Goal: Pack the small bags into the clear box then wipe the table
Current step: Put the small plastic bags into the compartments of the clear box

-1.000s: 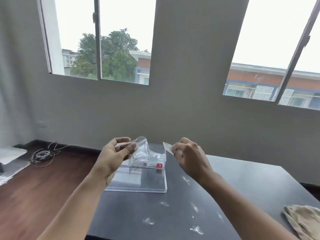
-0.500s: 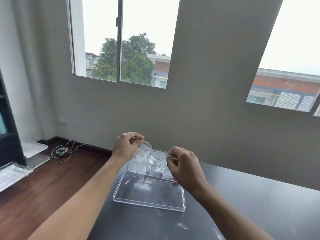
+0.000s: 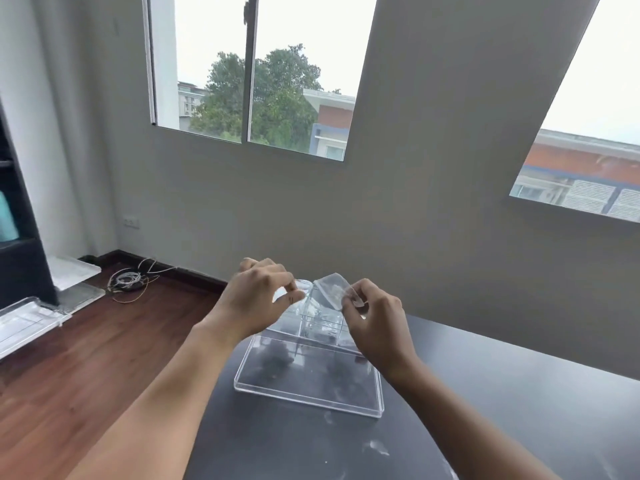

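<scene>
Lifted clear of the left hand (image 3: 258,299) since a moment earlier, small bag (image 3: 330,292) pinched in right hand (image 3: 375,320) above clear box (image 3: 311,372); left fingers curled, seemingly pinching another bag, packing unfinished.

A grey wall (image 3: 398,202) is seen across the back of the room; two windows are set in it, a sliding window (image 3: 249,71) to the left and a second window (image 3: 595,109) at the right edge; pale daylight is let in through both. A tree (image 3: 256,95) and buildings (image 3: 585,174) are seen outside. A brown wood floor (image 3: 69,375) is laid at the left, edged by a dark skirting board (image 3: 166,268); a tangle of cables (image 3: 128,280) is left on it near the wall. A dark shelf unit (image 3: 17,244) is placed at the far left; a white socket (image 3: 131,221) is fixed low on the wall; a black table (image 3: 519,393) is stood at the lower right.
</scene>
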The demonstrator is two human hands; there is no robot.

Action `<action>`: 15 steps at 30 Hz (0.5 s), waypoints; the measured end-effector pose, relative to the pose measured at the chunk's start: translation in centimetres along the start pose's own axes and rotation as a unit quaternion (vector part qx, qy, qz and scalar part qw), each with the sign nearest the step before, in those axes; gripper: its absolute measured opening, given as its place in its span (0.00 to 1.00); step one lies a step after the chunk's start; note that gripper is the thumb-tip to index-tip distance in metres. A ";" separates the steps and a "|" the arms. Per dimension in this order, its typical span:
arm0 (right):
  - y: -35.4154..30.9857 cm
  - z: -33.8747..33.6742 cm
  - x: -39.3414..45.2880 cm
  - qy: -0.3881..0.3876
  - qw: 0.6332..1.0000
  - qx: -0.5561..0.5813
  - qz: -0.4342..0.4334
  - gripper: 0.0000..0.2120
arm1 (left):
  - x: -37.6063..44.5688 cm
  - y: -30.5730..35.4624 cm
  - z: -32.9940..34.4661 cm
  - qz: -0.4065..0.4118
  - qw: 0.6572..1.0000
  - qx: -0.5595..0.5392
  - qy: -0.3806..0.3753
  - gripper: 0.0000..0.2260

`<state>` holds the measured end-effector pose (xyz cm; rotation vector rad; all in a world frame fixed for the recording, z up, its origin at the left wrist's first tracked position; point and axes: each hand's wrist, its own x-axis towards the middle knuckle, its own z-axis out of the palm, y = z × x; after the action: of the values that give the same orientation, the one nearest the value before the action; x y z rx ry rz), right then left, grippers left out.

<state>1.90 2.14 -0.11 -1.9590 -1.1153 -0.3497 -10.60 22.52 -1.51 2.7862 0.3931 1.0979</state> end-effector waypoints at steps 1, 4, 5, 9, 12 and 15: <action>0.0 0.1 0.0 0.006 1.000 0.004 0.008 0.06 | -0.5 0.1 -0.4 0.029 0.999 0.010 -0.028 0.13; -0.1 0.2 0.1 0.020 1.000 0.013 0.018 0.07 | -1.2 0.3 -0.2 0.033 0.995 0.018 -0.089 0.21; -0.1 0.3 0.2 0.023 0.999 0.014 0.018 0.07 | -1.3 0.3 0.0 0.022 0.993 0.028 -0.110 0.24; -0.5 0.7 0.4 0.019 0.999 0.022 0.013 0.09 | -1.8 0.8 0.7 -0.014 0.977 0.075 -0.201 0.32; -0.7 1.3 0.6 0.014 1.000 0.025 0.010 0.12 | -1.9 1.4 0.8 0.006 0.982 0.078 -0.171 0.26; -0.7 1.7 0.9 0.009 0.999 0.029 0.011 0.14 | -2.1 0.6 0.2 0.035 0.995 0.054 -0.071 0.21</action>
<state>1.55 4.12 -0.25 -1.9127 -1.0799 -0.3192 -11.86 21.35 -2.91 2.9710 0.3515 0.9096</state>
